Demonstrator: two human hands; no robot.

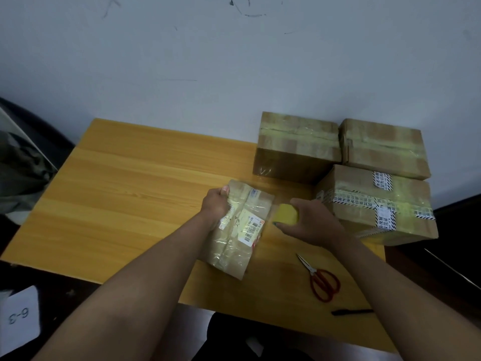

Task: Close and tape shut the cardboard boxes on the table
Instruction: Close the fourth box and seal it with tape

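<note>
Head view, looking down on a yellow wooden table (117, 183) set against a pale wall (234, 61). Near the table's middle lies a small cardboard box (240, 230), closed, wrapped in clear tape and bearing a white barcode label (251, 229) on its upper face. The left hand (216, 205) grips the box at its far left edge, fingers curled over the side and thumb on top. The right hand (311, 221) is closed around a yellow tape roll (285, 214), held just to the right of the box; a faint clear strip appears to run from the roll to the box, though the film is too transparent to be sure.

Three larger cardboard boxes stand at the far right of the table, all closed and taped. The back-left box (296, 147) and the back-right box (385, 149) sit side by side against the wall, touching. The front box (377, 204), just before them, carries printed white tape with black markings and overhangs the table's right edge.

Red-handled scissors (321, 278) lie closed on the table below the right hand, and a black pen (352, 312) lies near the front edge beside the right forearm. A white card marked "6-3" (19, 319) shows at lower left, off the table.
</note>
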